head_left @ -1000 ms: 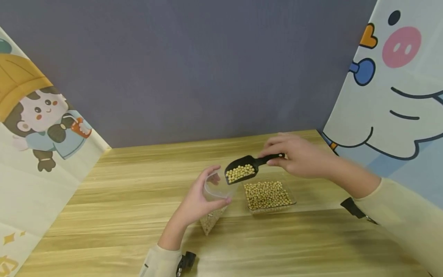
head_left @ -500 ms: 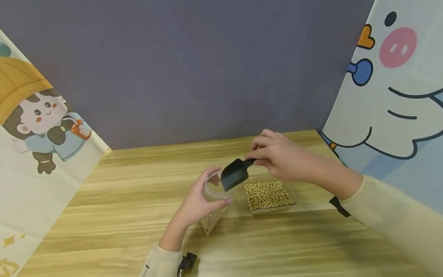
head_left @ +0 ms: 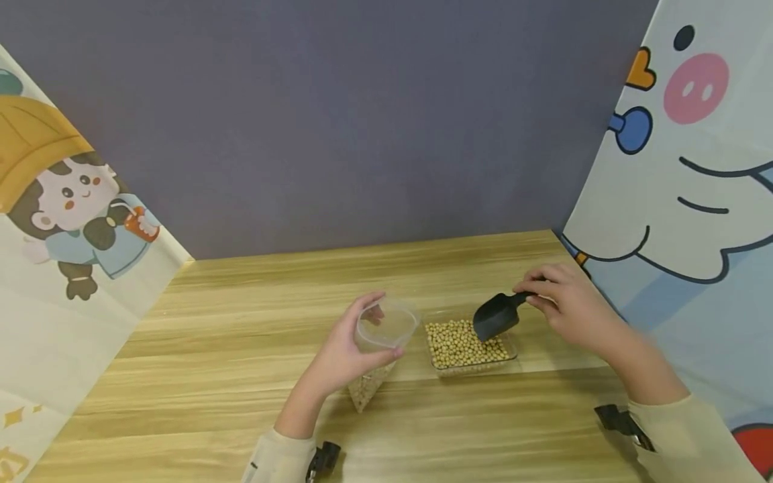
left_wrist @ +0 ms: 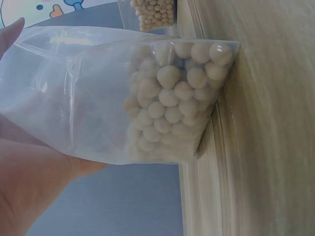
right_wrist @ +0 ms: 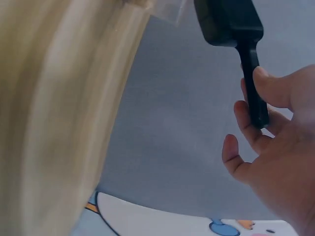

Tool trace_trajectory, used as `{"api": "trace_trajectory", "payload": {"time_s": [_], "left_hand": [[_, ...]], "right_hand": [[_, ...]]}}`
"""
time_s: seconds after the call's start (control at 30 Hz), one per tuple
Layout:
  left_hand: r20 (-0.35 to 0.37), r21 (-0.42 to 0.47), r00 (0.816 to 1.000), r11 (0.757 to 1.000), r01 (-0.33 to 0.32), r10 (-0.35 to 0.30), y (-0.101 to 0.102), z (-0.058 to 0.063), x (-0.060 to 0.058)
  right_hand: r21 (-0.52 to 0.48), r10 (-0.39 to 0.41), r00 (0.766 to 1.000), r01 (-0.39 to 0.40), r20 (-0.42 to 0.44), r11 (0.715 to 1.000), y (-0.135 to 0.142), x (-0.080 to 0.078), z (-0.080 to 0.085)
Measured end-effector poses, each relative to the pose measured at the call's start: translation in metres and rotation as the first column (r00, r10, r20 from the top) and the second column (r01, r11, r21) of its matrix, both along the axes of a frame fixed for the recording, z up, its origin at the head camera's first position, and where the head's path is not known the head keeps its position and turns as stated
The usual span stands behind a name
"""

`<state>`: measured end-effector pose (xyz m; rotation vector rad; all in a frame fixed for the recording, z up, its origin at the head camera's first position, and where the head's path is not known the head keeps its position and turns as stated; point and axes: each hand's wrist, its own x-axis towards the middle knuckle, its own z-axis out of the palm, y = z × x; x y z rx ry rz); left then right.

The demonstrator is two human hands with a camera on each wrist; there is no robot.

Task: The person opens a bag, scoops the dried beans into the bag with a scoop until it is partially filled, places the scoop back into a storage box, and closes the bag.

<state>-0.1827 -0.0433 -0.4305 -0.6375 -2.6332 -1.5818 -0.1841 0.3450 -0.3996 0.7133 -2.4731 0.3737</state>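
Note:
My left hand [head_left: 341, 352] grips a clear plastic bag [left_wrist: 98, 98] near its top, fingers and thumb spread round the round open mouth. Pale yellow soybeans [left_wrist: 170, 103] fill the lower part of the bag, whose bottom corner is at the table in the left wrist view. In my right hand [head_left: 570, 305] is a black scoop [head_left: 496, 316], its handle pinched between thumb and fingers. The scoop tilts with its tip down over a clear rectangular container [head_left: 477, 369] of soybeans [head_left: 455, 345], overlapping its right half in the head view. No beans show in the scoop.
The wood-patterned table [head_left: 253, 322] runs back to a dark grey-blue wall [head_left: 374, 134]. Cartoon-printed panels stand at the left [head_left: 109, 221] and right [head_left: 682, 201], the right one close beyond my right forearm. The container stands just right of the bag.
My right hand tipped the scoop's soybeans at the bag's mouth, then carried the scoop right and down to above the container. My left hand and the bag stay in place.

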Motion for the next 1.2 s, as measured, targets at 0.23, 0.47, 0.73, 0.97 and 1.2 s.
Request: {"api": "trace_trajectory", "payload": {"time_s": [0.23, 0.47, 0.73, 0.97, 1.2], "left_hand": [[-0.006, -0.010, 1.000, 1.000, 0.002, -0.002, 0.001, 0.000, 0.000], [-0.010, -0.007, 1.000, 1.000, 0.009, -0.009, 0.002, -0.002, 0.001], [-0.013, -0.012, 1.000, 1.000, 0.014, -0.014, 0.004, -0.002, 0.000], [-0.034, -0.021, 0.999, 1.000, 0.021, -0.022, 0.004, -0.002, 0.000], [-0.024, -0.031, 1.000, 0.999, 0.012, -0.012, 0.005, -0.002, 0.001]], "right_hand": [[0.069, -0.016, 0.996, 0.022, -0.088, 0.997, -0.002, 0.002, -0.021], [0.073, -0.008, 0.999, 0.010, -0.037, 0.997, -0.009, 0.002, -0.032], [0.035, 0.037, 0.990, -0.042, 0.136, 0.999, -0.007, 0.001, -0.040], [-0.004, 0.085, 0.970, -0.086, 0.227, 0.996, -0.016, 0.004, -0.041], [0.002, 0.066, 0.947, -0.070, 0.314, 0.998, -0.027, 0.007, -0.043]]}}
